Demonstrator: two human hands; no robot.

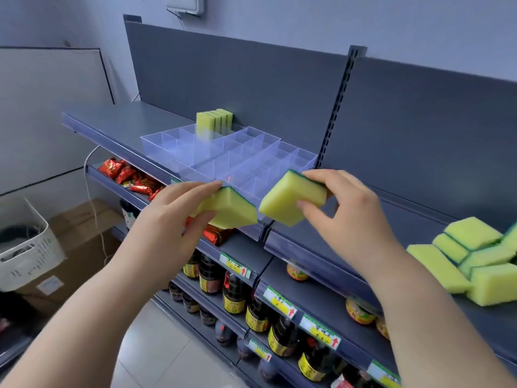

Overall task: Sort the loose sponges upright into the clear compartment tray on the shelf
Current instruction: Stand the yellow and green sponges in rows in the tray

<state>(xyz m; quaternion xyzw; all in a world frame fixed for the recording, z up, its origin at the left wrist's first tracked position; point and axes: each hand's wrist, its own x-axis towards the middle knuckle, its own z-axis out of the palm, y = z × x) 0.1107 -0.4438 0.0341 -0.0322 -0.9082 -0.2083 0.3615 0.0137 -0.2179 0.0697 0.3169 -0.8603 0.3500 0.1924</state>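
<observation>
Left hand (167, 219) pinches one yellow sponge (232, 211) between thumb below and fingers (201, 189) above; the green scouring face shows as a thin dark edge along the sponge's upper side. Right hand (349, 211) is clamped on a second sponge (291, 201) the same way, thumb on the yellow front face, fingers over the top right corner, green edge turned up and back. The two held sponges sit side by side, near each other but apart, both tilted, both in the air just in front of the near edge of the clear compartment tray (251, 163).

Tray rests on the top grey shelf (112, 121), its cells divided by clear walls. Only the far cells are filled: a row of sponges (214, 123) stands upright on edge against the back panel, packed face to face. The near cells, closest to the hands, show clear plastic only.

Off to the right, on the same shelf level, a loose heap of sponges (475, 261) lies jumbled, some flat, some leaning, well apart from the tray.

Lower shelves hold dark bottles (235, 295) with yellow labels, red foil packets (126, 175) and price tags (235, 264). A white basket (25, 256) and a cardboard box (81, 247) stand on the floor at left.
</observation>
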